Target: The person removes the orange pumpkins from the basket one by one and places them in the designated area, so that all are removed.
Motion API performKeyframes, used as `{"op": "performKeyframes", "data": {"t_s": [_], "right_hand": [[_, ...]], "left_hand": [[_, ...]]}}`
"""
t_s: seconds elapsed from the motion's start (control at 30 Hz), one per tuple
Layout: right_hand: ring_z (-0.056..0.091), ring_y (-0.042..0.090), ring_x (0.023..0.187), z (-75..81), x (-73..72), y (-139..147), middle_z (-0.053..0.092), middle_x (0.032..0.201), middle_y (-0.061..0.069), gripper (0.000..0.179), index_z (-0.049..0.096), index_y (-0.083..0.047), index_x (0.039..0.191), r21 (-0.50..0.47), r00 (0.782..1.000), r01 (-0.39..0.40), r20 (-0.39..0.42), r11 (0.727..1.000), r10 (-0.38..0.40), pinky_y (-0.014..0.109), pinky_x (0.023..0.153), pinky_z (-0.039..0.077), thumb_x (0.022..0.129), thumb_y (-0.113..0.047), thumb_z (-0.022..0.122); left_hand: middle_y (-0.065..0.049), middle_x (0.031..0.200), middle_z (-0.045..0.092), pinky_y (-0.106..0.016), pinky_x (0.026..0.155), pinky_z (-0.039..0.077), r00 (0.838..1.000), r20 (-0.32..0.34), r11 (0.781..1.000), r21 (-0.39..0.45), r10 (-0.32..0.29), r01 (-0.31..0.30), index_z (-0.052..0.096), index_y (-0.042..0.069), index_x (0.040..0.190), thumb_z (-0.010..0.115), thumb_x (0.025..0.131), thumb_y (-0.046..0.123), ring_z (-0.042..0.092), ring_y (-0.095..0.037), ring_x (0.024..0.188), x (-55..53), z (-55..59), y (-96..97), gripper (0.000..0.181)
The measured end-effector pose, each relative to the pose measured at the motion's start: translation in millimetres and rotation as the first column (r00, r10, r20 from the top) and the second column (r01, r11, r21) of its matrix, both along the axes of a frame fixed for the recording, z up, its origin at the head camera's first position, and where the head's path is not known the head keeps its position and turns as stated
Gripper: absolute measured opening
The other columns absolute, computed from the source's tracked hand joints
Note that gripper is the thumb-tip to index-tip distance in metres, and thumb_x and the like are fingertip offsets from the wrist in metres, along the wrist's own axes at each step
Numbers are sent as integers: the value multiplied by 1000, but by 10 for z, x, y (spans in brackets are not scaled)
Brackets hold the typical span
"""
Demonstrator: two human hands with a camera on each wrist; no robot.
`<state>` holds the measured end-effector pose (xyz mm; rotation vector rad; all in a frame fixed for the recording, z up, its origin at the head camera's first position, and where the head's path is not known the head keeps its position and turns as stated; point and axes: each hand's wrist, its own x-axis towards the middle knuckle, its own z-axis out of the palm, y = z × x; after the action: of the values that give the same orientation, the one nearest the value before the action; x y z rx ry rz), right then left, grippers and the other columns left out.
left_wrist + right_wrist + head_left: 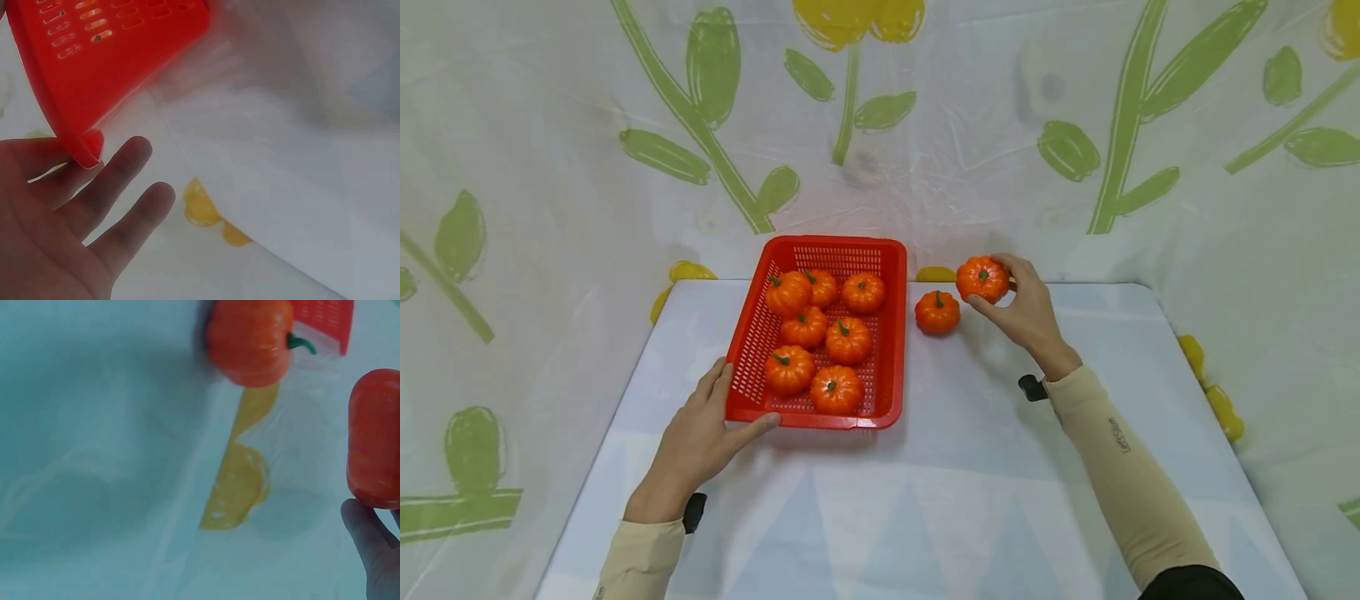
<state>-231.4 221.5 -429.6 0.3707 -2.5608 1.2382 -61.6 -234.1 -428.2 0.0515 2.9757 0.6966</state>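
The beige sleeves, right [1120, 467] and left [643, 554], lie nearest, over the pale bench [970, 475]. The right hand [1030, 317] pinches a glossy orange pumpkin [982, 280] between thumb and fingers, out near the bench's far edge. It looks raised, though the angle makes its clearance hard to judge. A loose pumpkin [937, 313] sits on the bench between it and the red slotted basket [893, 333], where seven more pumpkins [848, 342] lie.

The likeliest mishap is a slip: the shell is smooth and round, and a grip on its sides alone could let it squirt out and roll toward the flowered sheet [955, 183] behind. Carried low to the left, it could also knock the loose pumpkin or catch the basket's rim.

The left hand [696, 437] rests at the basket's near-left corner, thumb along the near rim, fingers extended rather than curled round it. A careless push there could skew the basket; a hard press on the rim might tip it.
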Motion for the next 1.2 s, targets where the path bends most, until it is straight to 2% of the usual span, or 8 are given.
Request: {"op": "performKeyframes", "data": {"t_s": [0.27,0.57,0.77,1.2], "right_hand": [[51,32,122,-219,29,188,50,145,17,76,48,-1,145,29,997,37,64,999,-38,53,100,47,84,-25,85],[48,35,121,-390,10,286,47,145,20,75,45,0,146,45,988,56,141,997,-62,56,101,46,86,-23,83],[47,36,122,-444,-11,299,46,143,21,75,43,1,147,75,983,52,175,996,-64,56,103,45,87,-22,82],[43,40,131,-542,-40,290,43,146,23,75,41,2,147,141,962,46,261,989,-82,56,111,40,88,-23,80]], "left_hand": [[-26,165,15,-70,107,34,1000,2,1000,-1,1,-1,14,-4,160,62,86,74,31,-55,141,-1,-5,-2,118],[-26,165,16,-69,106,36,1000,0,1000,-7,6,-6,16,-5,159,62,85,75,31,-54,141,12,-21,4,119],[-25,165,17,-69,106,36,1000,-17,1000,-2,4,-4,16,-4,160,62,85,75,32,-54,141,12,-22,9,118],[-26,165,16,-69,107,35,1000,4,1000,-7,10,-10,14,-4,160,62,84,75,30,-54,142,6,17,9,119]]}}
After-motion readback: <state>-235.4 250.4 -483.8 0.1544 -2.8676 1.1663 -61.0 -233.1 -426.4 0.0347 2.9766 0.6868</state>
